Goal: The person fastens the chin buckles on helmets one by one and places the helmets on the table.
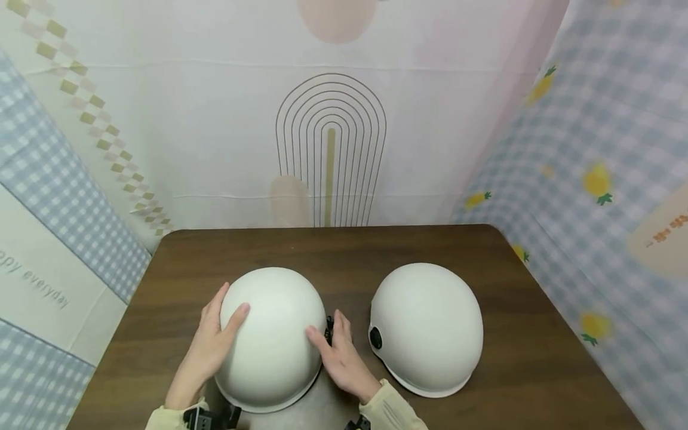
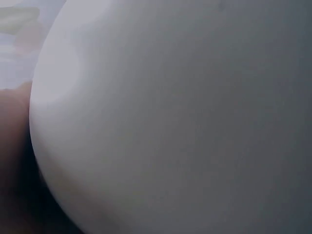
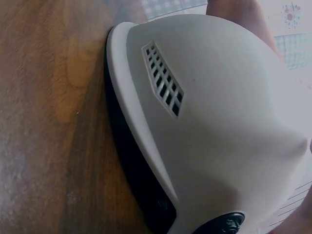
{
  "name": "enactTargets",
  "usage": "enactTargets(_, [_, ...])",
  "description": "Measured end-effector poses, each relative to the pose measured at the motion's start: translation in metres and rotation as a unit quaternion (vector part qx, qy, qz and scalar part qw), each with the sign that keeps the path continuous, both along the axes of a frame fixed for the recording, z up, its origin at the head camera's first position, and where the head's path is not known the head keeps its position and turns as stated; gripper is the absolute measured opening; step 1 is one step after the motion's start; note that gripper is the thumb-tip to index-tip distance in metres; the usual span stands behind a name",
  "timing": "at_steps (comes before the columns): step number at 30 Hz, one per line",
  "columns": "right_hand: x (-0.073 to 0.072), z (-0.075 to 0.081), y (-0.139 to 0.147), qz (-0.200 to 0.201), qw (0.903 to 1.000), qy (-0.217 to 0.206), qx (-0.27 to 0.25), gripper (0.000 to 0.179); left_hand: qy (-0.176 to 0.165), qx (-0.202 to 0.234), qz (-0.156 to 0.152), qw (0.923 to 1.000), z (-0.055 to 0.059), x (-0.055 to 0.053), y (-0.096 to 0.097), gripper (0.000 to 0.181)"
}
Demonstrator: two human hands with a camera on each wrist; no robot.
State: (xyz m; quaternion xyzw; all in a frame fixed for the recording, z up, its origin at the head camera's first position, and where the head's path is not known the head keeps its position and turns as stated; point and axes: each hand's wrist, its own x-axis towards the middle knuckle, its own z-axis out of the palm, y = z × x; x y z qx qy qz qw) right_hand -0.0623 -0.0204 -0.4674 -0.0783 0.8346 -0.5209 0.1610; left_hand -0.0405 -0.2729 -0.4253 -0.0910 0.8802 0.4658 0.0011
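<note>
Helmet (image 1: 271,343), white and domed, was held between left hand (image 1: 208,347) and right hand (image 1: 344,363) at near part of brown table (image 1: 529,364). Left hand spread wide, thumb lying along helmet. Right hand also wide, thumb touching helmet, beside black fitting (image 1: 329,328). Second helmet (image 1: 430,331) stood to right, apart. Right wrist view showed grid vent (image 3: 165,83).

I can't see inside the left helmet (image 1: 271,340), and its shell runs past three edges of my left wrist view. The skin (image 2: 10,131) there is a blur. The table's (image 1: 516,370) near side is cut off, as are both sleeves (image 1: 392,409). I can't read the tiny orange lettering (image 1: 669,230).
</note>
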Motion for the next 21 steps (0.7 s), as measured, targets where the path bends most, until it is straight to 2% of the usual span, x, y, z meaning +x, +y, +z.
enactTargets(7, [-0.0025,-0.0047,0.0009,0.018,0.9997,0.017,-0.004,0.088,-0.028,-0.015,0.002,0.9995,0.0001,0.0001,0.0037,0.085])
enactTargets(12, [-0.0054,-0.0042,-0.0019,0.011,0.9992,0.032,-0.02,0.086,-0.026,-0.003,0.014,0.9996,-0.0004,-0.0001,0.0043,0.085])
enactTargets(21, [-0.0051,-0.0068,-0.0045,0.002,0.9986,0.045,-0.028,0.085,-0.025,0.009,0.017,0.9995,-0.0021,-0.0005,0.0054,0.085])
